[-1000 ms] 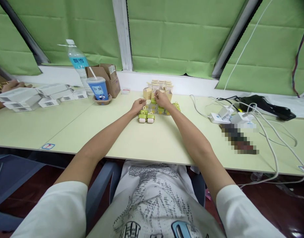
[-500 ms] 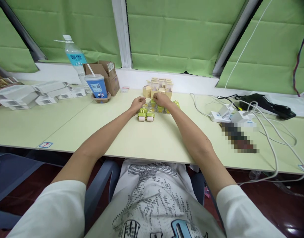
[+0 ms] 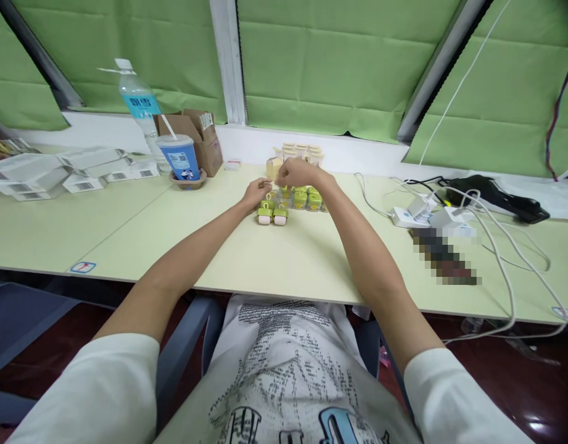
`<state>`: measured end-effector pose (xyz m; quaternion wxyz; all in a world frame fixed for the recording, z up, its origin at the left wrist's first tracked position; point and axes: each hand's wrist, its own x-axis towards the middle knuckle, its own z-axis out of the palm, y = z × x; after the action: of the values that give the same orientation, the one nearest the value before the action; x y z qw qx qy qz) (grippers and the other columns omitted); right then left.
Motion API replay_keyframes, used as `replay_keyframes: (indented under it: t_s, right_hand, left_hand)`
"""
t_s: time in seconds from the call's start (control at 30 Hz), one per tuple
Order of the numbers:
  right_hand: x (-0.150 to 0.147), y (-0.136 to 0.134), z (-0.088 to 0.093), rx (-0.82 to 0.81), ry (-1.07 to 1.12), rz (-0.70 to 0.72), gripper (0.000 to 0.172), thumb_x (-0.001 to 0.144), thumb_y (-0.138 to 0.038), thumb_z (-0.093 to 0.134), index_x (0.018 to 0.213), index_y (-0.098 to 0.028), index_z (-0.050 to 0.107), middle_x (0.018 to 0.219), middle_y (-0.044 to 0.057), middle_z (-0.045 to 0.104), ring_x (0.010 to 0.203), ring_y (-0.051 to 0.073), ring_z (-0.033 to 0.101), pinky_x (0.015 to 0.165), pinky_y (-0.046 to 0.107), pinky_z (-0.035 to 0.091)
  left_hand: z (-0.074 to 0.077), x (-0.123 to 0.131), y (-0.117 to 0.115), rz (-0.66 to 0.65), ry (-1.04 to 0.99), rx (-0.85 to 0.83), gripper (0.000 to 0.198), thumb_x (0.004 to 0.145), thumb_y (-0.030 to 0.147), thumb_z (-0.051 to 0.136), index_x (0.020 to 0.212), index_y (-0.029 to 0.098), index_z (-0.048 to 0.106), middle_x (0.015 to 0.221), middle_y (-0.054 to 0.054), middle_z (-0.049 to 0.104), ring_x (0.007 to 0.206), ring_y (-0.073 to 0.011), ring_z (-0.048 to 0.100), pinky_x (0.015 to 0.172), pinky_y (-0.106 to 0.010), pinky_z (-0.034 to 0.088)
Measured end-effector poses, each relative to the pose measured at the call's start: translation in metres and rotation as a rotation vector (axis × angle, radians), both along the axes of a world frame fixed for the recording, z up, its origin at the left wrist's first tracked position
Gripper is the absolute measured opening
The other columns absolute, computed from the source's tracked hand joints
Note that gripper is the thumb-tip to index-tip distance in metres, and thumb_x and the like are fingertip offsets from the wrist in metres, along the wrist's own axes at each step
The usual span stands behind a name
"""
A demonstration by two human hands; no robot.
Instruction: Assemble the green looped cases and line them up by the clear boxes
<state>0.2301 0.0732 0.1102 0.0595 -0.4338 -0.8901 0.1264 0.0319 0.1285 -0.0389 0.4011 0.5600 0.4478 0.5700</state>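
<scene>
Small green-lidded cases with wire-like yellow loops sit in a cluster on the table. Two with pale pink fronts, a left pink case (image 3: pixel 264 219) and a right pink case (image 3: pixel 280 219), are nearest to me. Behind them are clear cases with yellow inside, among them a green-topped case (image 3: pixel 300 198). My left hand (image 3: pixel 256 193) is closed in a pinch at the cluster's left edge. Over the back of the cluster, my right hand (image 3: pixel 296 172) is closed, fingertips down, near my left fingers. Whatever either hand grips is too small or hidden. A cream box (image 3: pixel 273 166) stands just behind.
More cream boxes (image 3: pixel 306 150) stand by the wall. At left are a blue cup (image 3: pixel 179 159), a water bottle (image 3: pixel 142 111), an open cardboard box (image 3: pixel 209 148) and white boxes (image 3: pixel 84 183). To the right lie a power strip (image 3: pixel 406 217), cables and a black object (image 3: pixel 491 194).
My right hand has moved slightly left and up, toward my left fingers, uncovering green-topped cases on the right of the cluster. My left hand has barely moved.
</scene>
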Motion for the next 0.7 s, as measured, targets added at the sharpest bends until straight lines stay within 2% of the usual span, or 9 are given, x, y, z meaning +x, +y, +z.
replay_keyframes:
  t_s: [0.07,0.17,0.33,0.47,0.6,0.7]
  right_hand:
    - [-0.004,-0.009,0.007,-0.152,-0.067,0.015,0.023,0.090,-0.038,0.091,0.097,-0.017,0.085,0.095,0.011,0.085,0.099,0.031,0.083,0.092,0.042,0.065]
    - [-0.009,-0.016,0.006,-0.304,-0.150,0.023,0.032,0.074,-0.041,0.104,0.084,-0.018,0.083,0.088,0.008,0.084,0.094,0.029,0.084,0.086,0.040,0.067]
    - [-0.006,-0.019,0.001,-0.375,-0.121,0.058,0.037,0.075,-0.048,0.103,0.086,-0.019,0.082,0.083,0.004,0.082,0.095,0.026,0.084,0.086,0.035,0.067]
    - [0.005,-0.016,0.010,-0.312,-0.002,0.074,0.029,0.082,-0.040,0.098,0.091,-0.019,0.081,0.090,0.006,0.085,0.094,0.025,0.083,0.087,0.036,0.067]
    - [0.017,-0.006,0.015,-0.130,0.177,0.036,0.011,0.098,-0.022,0.077,0.107,-0.016,0.077,0.112,0.011,0.086,0.100,0.024,0.081,0.091,0.036,0.066]
    - [0.021,0.006,0.007,0.017,0.257,-0.006,0.019,0.101,-0.018,0.065,0.117,-0.013,0.074,0.121,0.014,0.084,0.105,0.026,0.077,0.093,0.038,0.064]
  left_hand:
    - [0.000,0.000,0.000,0.003,0.004,0.003,0.031,0.077,0.024,0.083,0.107,0.017,0.077,0.098,-0.006,0.080,0.100,-0.0238,0.072,0.101,-0.041,0.057]
    - [0.001,-0.001,0.001,0.013,0.011,0.007,0.029,0.077,0.026,0.084,0.104,0.018,0.076,0.098,-0.005,0.079,0.103,-0.0237,0.072,0.104,-0.041,0.057]
    - [0.002,0.000,0.000,0.030,0.014,0.006,0.028,0.076,0.025,0.083,0.102,0.018,0.076,0.100,-0.005,0.080,0.104,-0.0234,0.073,0.105,-0.040,0.057]
    - [0.004,0.001,-0.002,0.038,0.006,0.004,0.028,0.076,0.025,0.084,0.102,0.019,0.075,0.099,-0.004,0.080,0.104,-0.0230,0.073,0.105,-0.040,0.058]
    - [0.003,0.003,-0.004,0.029,-0.006,-0.005,0.026,0.077,0.024,0.083,0.101,0.018,0.076,0.100,-0.005,0.080,0.103,-0.0234,0.073,0.104,-0.040,0.058]
    - [0.004,0.003,-0.004,0.028,-0.009,-0.012,0.025,0.078,0.021,0.082,0.102,0.017,0.076,0.100,-0.005,0.080,0.102,-0.0234,0.073,0.103,-0.040,0.058]
